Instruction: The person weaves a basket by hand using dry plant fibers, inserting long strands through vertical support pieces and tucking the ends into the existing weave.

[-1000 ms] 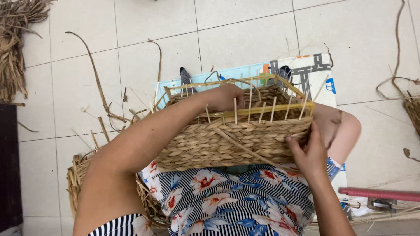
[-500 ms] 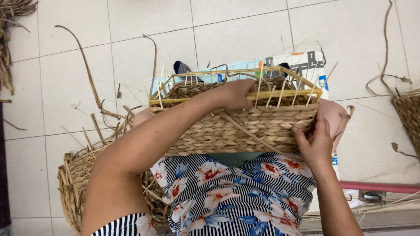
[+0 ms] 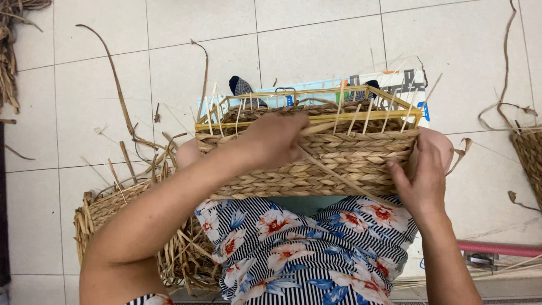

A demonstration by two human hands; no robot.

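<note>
Place: a home-style basket-weaving workspace, set up on the floor rather than at a bench.
Floor: pale square floor tiles with grey grout lines, as in a house or small workshop room.
Work seat: the person sits low, with the half-woven basket resting on a lap covered by striped floral cloth.
Raw material: dried fibre strands lie scattered over the tiles, and a dry bundle sits at the far left edge.
Other pieces: a second woven basket lies at the left, and another woven piece shows at the right edge.
Frame: a yellow wire frame shapes the basket rim.
</note>
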